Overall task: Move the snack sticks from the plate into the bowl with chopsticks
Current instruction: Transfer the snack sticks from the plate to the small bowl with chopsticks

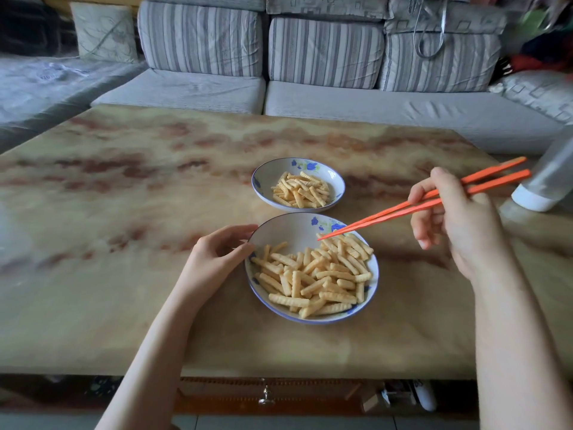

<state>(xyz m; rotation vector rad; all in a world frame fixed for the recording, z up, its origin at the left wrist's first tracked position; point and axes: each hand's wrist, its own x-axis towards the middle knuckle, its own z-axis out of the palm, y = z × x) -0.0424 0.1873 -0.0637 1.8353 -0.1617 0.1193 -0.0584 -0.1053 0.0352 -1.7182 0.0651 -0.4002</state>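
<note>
A white plate with a blue rim (pixel 288 228) lies near me, heaped with several ridged yellow snack sticks (pixel 319 274). Behind it stands a smaller white bowl with blue flowers (pixel 273 172) that also holds snack sticks (pixel 300 190). My left hand (pixel 217 256) holds the plate's left rim, thumb and fingers curled round the edge. My right hand (pixel 449 218) grips a pair of orange chopsticks (pixel 412 206). Their tips are close together over the plate's far right side, just above the sticks, with nothing between them.
The marbled beige table (pixel 124 212) stretches wide to the left. A clear plastic bottle with a white cap (pixel 545 184) lies at the right edge, close behind my right hand. A grey striped sofa (pixel 310 88) runs along the far side.
</note>
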